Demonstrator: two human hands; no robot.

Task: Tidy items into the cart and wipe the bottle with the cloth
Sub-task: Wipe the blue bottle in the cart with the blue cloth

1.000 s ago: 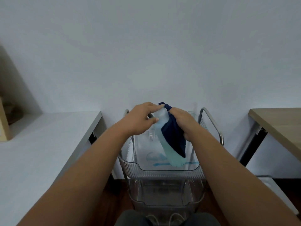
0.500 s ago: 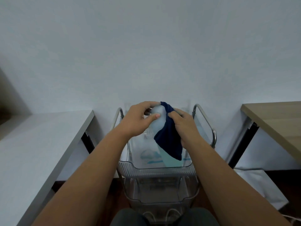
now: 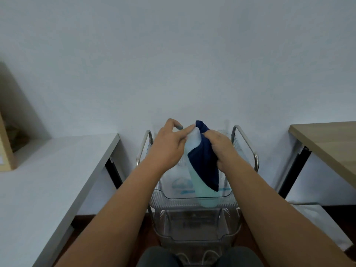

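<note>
Both forearms extended forward, left grip (image 3: pixel 169 145) loosely spread, right grip (image 3: pixel 220 149) clenched closed

A plain office room: white desk (image 3: pixel 57 170), wooden desk (image 3: pixel 327 143), bare wall (image 3: pixel 173 54).

A plain pale wall (image 3: pixel 177 54) fills the upper part of the room. To the left stands a white tabletop (image 3: pixel 48 182) on dark legs, with a light wooden box (image 3: pixel 5 149) at its far left edge. To the right is a wood-coloured tabletop (image 3: pixel 331 147), and below it something white (image 3: pixel 323 226) lies on the dark floor (image 3: pixel 339 211).
</note>
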